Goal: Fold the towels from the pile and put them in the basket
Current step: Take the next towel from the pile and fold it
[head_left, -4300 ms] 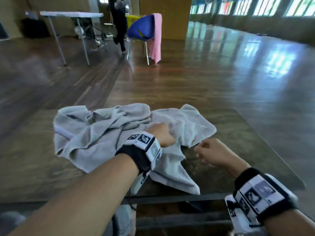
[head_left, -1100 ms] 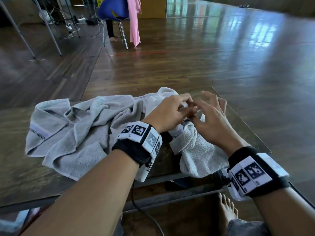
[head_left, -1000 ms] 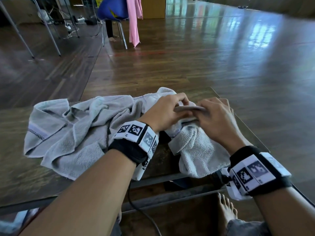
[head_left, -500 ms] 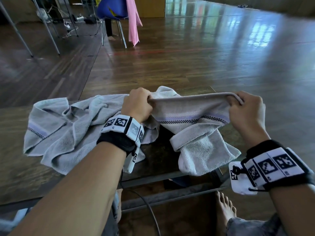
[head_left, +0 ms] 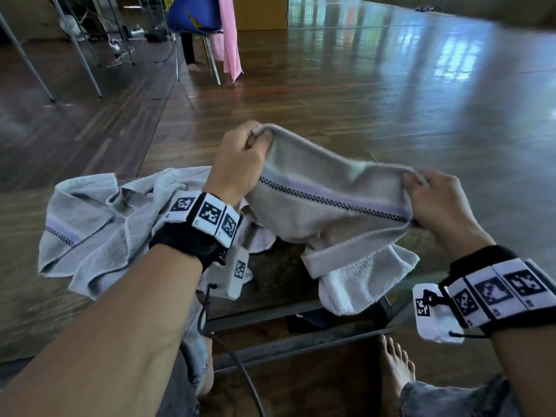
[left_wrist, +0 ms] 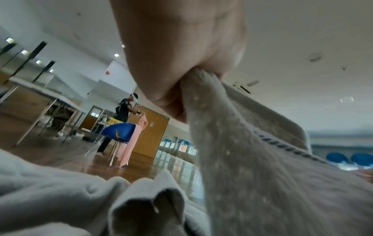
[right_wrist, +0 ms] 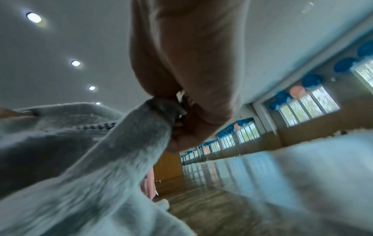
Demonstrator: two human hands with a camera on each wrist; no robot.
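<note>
Since half a second earlier, both hands had raised the towel higher above the table. The left hand and right hand each pinched a top corner, its long edge spanning left to right, lower part trailing on the table beside the pile.

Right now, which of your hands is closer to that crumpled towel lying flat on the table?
Left. The left hand holds one corner of the lifted towel just above the crumpled towel; the right hand pinches the other corner, farther right.
</note>
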